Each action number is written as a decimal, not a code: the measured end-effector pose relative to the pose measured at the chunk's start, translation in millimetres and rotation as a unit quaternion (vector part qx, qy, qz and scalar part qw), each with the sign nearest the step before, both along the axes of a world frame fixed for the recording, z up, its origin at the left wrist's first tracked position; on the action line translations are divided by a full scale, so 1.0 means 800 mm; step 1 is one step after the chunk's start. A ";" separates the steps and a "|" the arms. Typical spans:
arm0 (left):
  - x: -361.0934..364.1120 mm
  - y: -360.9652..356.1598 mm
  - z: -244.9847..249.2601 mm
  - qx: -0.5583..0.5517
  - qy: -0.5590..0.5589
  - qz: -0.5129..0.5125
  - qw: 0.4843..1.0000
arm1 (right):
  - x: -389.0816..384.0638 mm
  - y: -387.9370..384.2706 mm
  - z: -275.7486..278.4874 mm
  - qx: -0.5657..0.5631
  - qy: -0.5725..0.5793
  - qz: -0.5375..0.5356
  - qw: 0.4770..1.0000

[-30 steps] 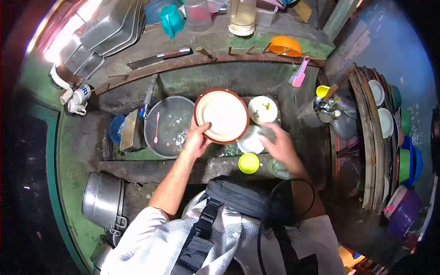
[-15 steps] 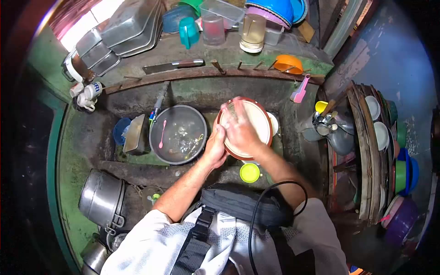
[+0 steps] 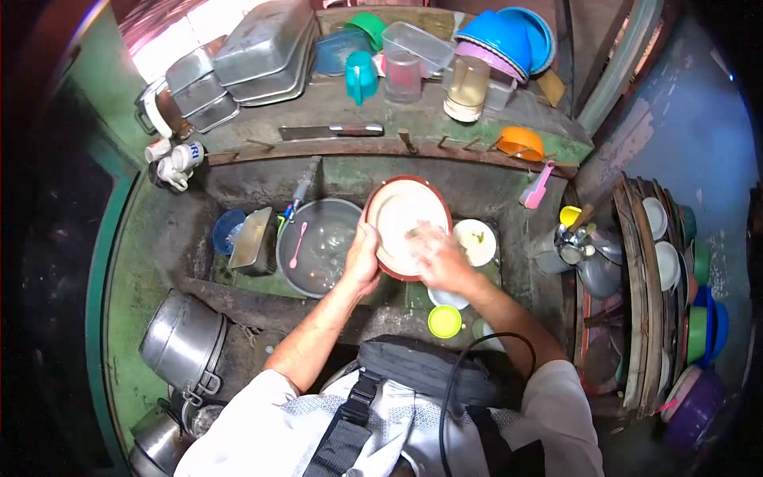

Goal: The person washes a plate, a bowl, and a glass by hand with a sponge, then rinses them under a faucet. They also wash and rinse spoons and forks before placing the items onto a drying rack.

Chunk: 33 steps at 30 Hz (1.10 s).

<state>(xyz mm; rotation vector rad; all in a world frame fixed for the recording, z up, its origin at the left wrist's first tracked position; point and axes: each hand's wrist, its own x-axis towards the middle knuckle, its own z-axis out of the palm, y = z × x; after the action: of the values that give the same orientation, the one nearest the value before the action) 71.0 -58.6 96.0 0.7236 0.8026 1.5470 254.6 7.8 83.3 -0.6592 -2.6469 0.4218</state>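
Note:
My left hand point(image 3: 364, 258) grips the left rim of a cream plate point(image 3: 401, 208) with a reddish-brown edge, held tilted over the sink. Against the plate's lower right face lies my right hand point(image 3: 442, 258), its fingers smeared by motion. Whether anything is under those fingers is hidden. Left of the plate, a grey basin point(image 3: 288, 266) holds water and a pink spoon point(image 3: 299, 245). On the right side sits a white bowl point(image 3: 475, 242) with greenish scraps in it. A lime-green round cup or lid point(image 3: 444, 321) rests below the plate, close to my right forearm.
A tap point(image 3: 302, 187) reaches over the basin, beside a metal container point(image 3: 251, 241) and a blue bowl point(image 3: 229, 230). A knife point(image 3: 332, 130) lies on the back ledge. Metal pots point(image 3: 183, 334) stand left; a wooden rack point(image 3: 636, 302) with dishes stands right.
My right hand has slid from the plate's upper middle to its lower right. The plate has shifted left relative to the sink, uncovering more of the white bowl. The whole view has shifted somewhat.

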 end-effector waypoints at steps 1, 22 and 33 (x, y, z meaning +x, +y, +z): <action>0.004 0.000 -0.005 0.029 0.058 0.003 0.998 | 0.001 0.003 0.014 0.049 -0.009 -0.095 0.994; 0.001 -0.013 0.012 0.079 -0.043 0.022 0.996 | -0.015 0.007 0.033 0.089 -0.039 -0.067 0.993; 0.003 0.001 0.023 0.074 -0.003 0.012 0.997 | -0.041 0.010 0.039 0.067 0.054 -0.051 0.995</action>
<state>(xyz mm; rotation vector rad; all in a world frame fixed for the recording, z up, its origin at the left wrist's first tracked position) 73.3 -57.8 114.5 0.8186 0.7003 1.6422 221.8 15.7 114.3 -0.7044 -2.5013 0.2422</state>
